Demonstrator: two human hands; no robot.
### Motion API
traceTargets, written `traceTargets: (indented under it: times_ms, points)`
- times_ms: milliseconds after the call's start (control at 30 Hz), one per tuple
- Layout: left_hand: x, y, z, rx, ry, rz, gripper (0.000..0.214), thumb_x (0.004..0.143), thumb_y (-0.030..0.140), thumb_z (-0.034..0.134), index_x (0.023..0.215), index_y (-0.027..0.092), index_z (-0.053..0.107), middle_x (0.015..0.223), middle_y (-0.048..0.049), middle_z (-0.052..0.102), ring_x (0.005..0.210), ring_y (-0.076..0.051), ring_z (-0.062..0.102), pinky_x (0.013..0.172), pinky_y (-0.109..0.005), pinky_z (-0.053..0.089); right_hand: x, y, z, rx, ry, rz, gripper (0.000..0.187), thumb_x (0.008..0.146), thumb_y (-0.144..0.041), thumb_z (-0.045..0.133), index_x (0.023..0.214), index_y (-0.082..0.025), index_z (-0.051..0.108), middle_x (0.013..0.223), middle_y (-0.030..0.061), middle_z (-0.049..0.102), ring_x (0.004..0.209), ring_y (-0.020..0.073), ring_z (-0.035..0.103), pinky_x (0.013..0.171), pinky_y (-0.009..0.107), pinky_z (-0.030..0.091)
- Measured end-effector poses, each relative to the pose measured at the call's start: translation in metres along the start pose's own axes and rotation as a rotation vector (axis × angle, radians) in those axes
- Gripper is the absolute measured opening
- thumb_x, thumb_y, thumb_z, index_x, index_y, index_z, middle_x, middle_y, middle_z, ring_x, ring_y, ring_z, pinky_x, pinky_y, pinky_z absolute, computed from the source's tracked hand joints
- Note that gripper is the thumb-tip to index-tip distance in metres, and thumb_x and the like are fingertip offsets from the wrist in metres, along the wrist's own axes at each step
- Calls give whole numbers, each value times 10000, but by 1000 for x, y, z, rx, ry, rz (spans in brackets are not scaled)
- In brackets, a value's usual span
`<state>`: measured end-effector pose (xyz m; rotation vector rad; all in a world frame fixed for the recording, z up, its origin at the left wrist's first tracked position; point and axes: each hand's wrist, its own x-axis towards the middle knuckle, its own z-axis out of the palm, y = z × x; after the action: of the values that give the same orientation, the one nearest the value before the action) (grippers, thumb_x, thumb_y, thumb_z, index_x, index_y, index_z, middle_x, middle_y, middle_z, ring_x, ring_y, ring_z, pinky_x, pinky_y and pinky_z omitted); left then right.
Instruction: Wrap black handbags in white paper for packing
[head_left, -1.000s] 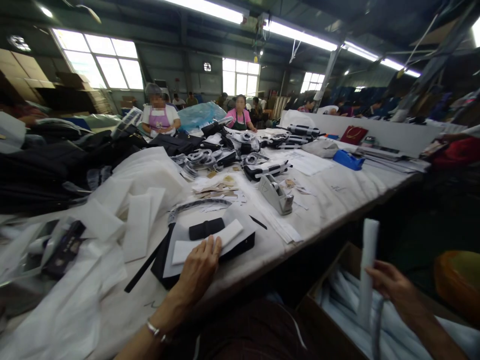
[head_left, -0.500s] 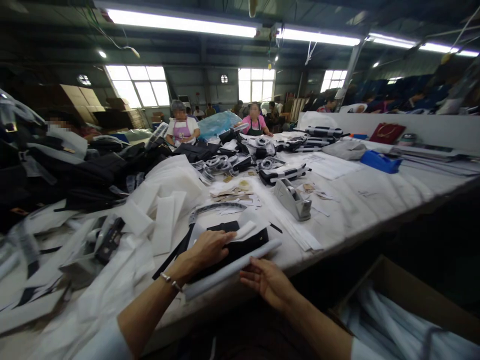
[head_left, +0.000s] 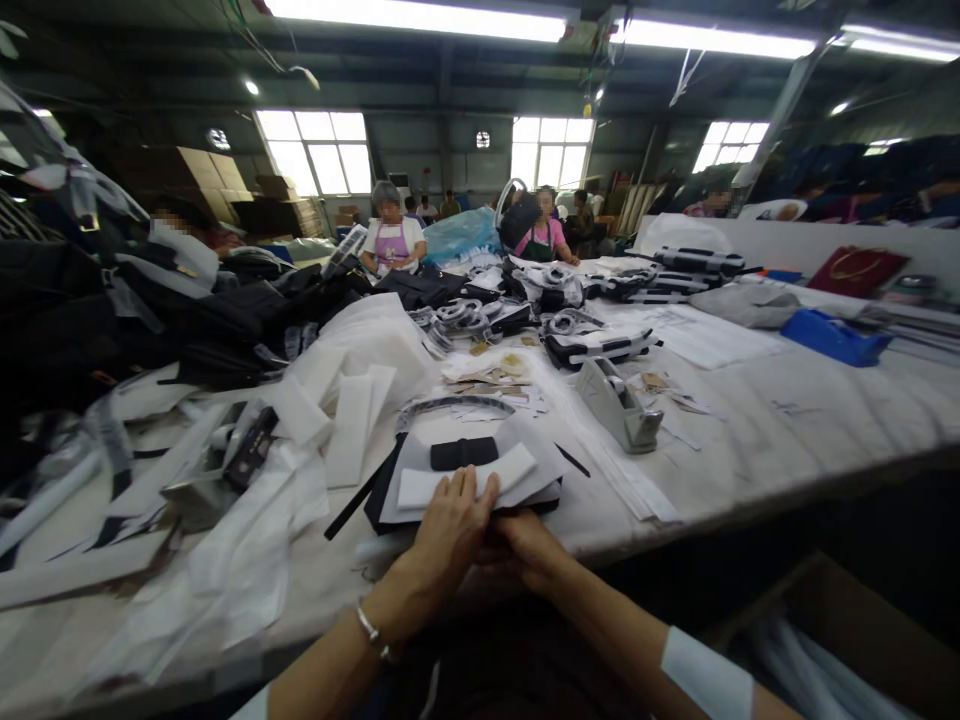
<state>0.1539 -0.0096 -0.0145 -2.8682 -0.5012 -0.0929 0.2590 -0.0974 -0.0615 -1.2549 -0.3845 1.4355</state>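
A black handbag lies flat near the table's front edge, its plastic-wrapped handle pointing away from me. Over it are a thin white sheet, a white foam strip and a black band. My left hand is closed over the near side of the bag, fingers together on the foam strip. Close beside it, my right hand is curled at the bag's near edge. Its fingertips are hidden, and so is what they hold. A pale foam tube shows partly below the bag.
Tape dispensers stand right and left of the bag. White foam pieces lie to the left, black bags beyond. A box of pale tubes is low at right. Co-workers sit across the table.
My left hand has drawn nearer me, onto the foam strip. My right hand has left the tube's outer side and come in against the left at the bag's edge. The view has turned left.
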Motion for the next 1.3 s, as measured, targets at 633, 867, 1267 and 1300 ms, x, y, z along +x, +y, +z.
traceTargets:
  times_ms: [633,867,1267,1300]
  points:
    - [-18,14,33,22,173,-9,591,915,54,422,1493,164,366,1488,-175,473,1344,-330,486,1059,-518,450,-30,-53,-28,-1952,348,-1287,321,825,0,501,1012,-126,729,1068,152,725,1251,360,544,1146,558,345]
    - [-9,21,26,157,137,14,493,929,70,391,1418,83,453,1415,-228,528,1279,-383,539,982,-566,488,-20,-31,-46,-2130,365,-1326,444,800,-6,441,1198,26,636,1178,278,676,1141,408,622,989,574,502]
    - [6,-19,-6,-96,99,107,442,877,103,441,1319,89,440,1216,-186,586,1072,-296,601,876,-431,528,-10,-52,-54,-1995,411,-1470,524,854,-26,434,1370,-82,511,1305,170,622,1285,324,515,1098,525,411]
    - [9,-25,-10,-104,95,111,437,849,115,479,1286,103,458,1171,-163,598,1034,-284,608,854,-410,532,-8,-56,-52,-1987,405,-1474,518,861,-48,444,1373,-91,506,1298,167,623,1278,326,516,1096,534,407]
